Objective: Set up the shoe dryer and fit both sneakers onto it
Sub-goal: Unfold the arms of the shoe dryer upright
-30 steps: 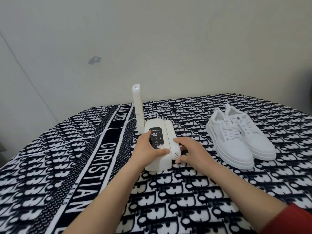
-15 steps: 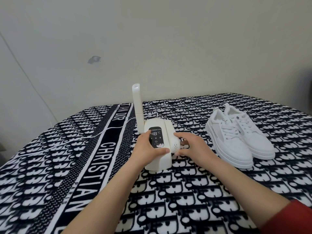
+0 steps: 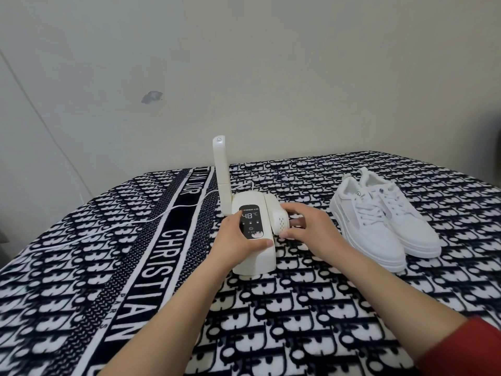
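So far the setting-up looks about half done: the shoe dryer (image 3: 254,264) sits on the patterned blanket (image 3: 271,327) between the two hands, its display (image 3: 250,216) lit and reading 48 °C. Its cord (image 3: 135,224) trails away to the left of the left hand, and the upright tube (image 3: 221,169) just beyond that hand's knuckles stands fully raised. The folded tube (image 3: 276,213) on the other side lies low against the body, and raising it appears to be the step in hand. The left hand (image 3: 237,241) grasps the dryer's body, thumb laid across the front below the display, apparently steadying it. The right hand (image 3: 311,229) has its fingers curled round the vented end of the folded tube. Left to do, as I judge it: swing that tube up, then fit both sneakers, neither of which is on the dryer yet. The near sneaker (image 3: 368,232) and the far sneaker (image 3: 404,213) stand side by side on the blanket to the right of the right hand, near it but apart. As holders go, only the sneakers count: their openings face up, and what shows of them holds nothing, though the insides are mostly hidden.
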A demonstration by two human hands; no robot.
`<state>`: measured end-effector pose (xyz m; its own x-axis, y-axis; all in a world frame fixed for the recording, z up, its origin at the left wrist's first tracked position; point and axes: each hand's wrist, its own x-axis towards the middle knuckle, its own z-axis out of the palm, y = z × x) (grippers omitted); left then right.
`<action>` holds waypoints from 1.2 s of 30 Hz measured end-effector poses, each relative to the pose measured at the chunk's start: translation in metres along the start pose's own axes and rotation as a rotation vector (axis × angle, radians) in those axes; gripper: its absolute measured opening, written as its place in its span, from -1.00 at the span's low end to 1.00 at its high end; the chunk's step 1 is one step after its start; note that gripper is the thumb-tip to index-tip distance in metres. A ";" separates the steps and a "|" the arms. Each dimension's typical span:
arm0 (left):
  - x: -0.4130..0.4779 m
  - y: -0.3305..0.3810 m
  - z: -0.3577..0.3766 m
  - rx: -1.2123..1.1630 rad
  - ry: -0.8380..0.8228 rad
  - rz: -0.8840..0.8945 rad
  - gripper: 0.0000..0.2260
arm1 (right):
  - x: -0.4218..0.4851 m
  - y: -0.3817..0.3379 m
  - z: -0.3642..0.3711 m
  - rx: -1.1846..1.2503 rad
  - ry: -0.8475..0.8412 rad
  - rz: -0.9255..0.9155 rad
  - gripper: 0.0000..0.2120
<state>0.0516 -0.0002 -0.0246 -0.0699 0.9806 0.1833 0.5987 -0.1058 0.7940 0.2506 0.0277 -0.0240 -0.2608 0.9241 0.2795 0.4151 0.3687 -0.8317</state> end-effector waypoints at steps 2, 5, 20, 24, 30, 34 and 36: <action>0.000 0.000 0.000 -0.002 -0.001 -0.001 -0.35 | 0.001 -0.002 -0.001 -0.004 0.009 -0.010 -0.39; 0.002 -0.001 0.000 0.003 -0.004 0.004 -0.38 | 0.003 -0.004 -0.002 0.032 0.019 -0.022 -0.46; 0.008 0.001 -0.003 0.089 -0.044 -0.050 -0.14 | 0.018 -0.019 -0.008 0.029 0.077 -0.067 -0.59; 0.011 0.003 -0.004 0.134 -0.062 -0.067 -0.10 | 0.021 -0.019 -0.009 0.033 0.086 -0.080 -0.59; 0.014 0.004 -0.005 0.160 -0.097 -0.095 -0.09 | 0.026 -0.022 -0.010 0.041 0.088 -0.093 -0.59; 0.016 0.006 -0.005 0.186 -0.117 -0.115 -0.10 | 0.029 -0.024 -0.012 0.048 0.092 -0.091 -0.59; 0.017 0.008 -0.006 0.203 -0.129 -0.122 -0.11 | 0.030 -0.025 -0.012 0.058 0.091 -0.086 -0.57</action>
<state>0.0499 0.0143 -0.0118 -0.0573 0.9983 0.0074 0.7406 0.0375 0.6709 0.2428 0.0469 0.0112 -0.2117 0.8955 0.3916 0.3428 0.4432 -0.8283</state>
